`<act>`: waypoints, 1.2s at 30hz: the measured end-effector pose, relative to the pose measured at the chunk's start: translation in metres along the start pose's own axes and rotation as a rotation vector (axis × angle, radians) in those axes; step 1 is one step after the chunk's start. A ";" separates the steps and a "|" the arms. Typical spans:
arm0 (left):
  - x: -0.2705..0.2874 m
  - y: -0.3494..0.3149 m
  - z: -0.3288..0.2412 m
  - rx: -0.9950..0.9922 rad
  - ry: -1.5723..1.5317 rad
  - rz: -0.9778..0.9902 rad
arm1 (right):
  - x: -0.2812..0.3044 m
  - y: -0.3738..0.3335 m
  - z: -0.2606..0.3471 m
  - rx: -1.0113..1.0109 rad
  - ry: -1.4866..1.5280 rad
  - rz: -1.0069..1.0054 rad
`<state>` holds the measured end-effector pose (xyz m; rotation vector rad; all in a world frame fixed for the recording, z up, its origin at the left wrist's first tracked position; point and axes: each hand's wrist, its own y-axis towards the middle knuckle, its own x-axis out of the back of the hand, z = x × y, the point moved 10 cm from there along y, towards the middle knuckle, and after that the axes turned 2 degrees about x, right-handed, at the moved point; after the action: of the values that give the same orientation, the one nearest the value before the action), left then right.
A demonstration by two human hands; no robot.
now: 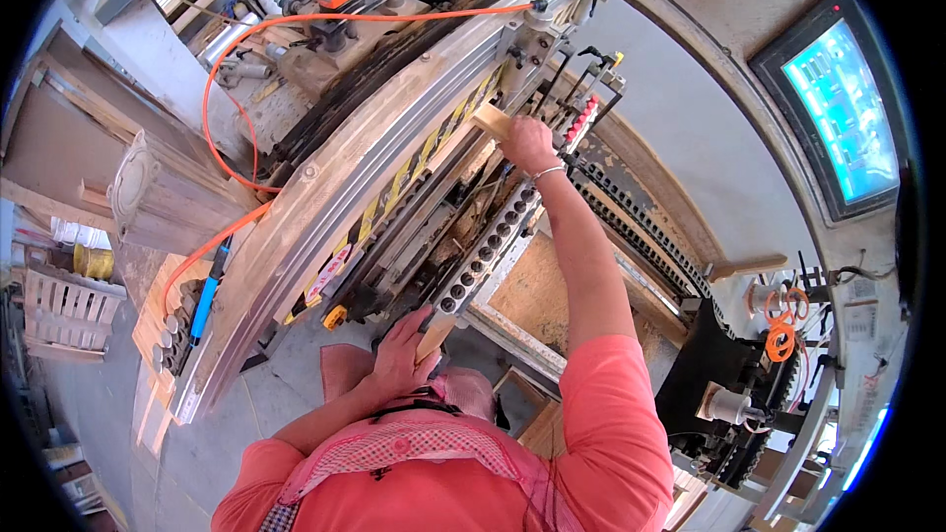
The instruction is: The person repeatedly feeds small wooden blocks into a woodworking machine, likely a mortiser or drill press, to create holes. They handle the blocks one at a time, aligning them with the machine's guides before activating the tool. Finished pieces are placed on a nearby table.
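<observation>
While the right hand (529, 146) gripped a wooden block (490, 119) by its near end, seemingly for control, there was the left hand (398, 355), curled against a wood strip (432, 339), black discs (486, 253) lined up between both!

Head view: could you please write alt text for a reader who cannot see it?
A person's right grip holds pale wood at a machine; the left grip touches a wooden piece near black round parts. A lit screen is upper right.

Rail (483, 261) between left hand (399, 360) and right hand (529, 146); screen (841, 118) right; hose (206, 103) left
</observation>
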<state>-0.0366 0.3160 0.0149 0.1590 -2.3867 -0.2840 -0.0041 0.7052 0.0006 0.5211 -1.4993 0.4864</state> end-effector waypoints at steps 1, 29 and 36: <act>-0.001 0.000 0.000 0.004 -0.002 0.007 | 0.000 0.000 -0.001 0.001 0.003 -0.015; -0.009 0.003 0.007 0.132 0.024 0.097 | 0.010 0.012 -0.020 -0.053 0.090 -0.038; -0.007 0.006 0.005 0.112 0.027 0.100 | 0.010 0.009 -0.018 -0.079 0.086 -0.019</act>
<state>-0.0346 0.3239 0.0081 0.0945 -2.3764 -0.1005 0.0047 0.7233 0.0106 0.4475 -1.4242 0.4279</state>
